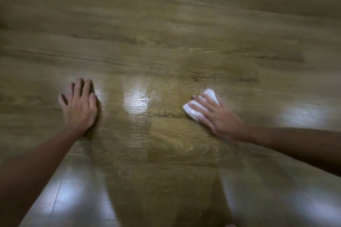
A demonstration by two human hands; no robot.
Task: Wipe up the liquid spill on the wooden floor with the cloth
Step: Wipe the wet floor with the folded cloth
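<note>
Right hand (217, 116) lies palm-down on the white cloth (201, 105); its grip is a flat press, fingers spread across the cloth and pinning it to the wooden floor (166, 24), not curled round it; the cloth is bunched small, showing ahead of the fingertips and to their left. The view is motion-blurred, so fine detail of the folds cannot be read.

Just ahead of this grip and a little to its left sits a darker, dull patch on the boards, taken to be the spill (212, 68) or its wet film; its edges are soft and hard to trace; bright glare spots to either side are probably lamp reflections, not liquid.

Well to the left of the cloth, the left hand (79, 105) is open and flat on the floor, holding nothing; it appears to serve as a brace.

Judgement on the step: wiping is under way; to do it well, keep the palm weight over the cloth, draw strokes from the patch's outer edge inward so liquid is gathered rather than spread; overlap passes; refold to a dry face once the cloth looks soaked; follow the board grain so seams are cleared; check the sheen at a low angle before stopping.
</note>
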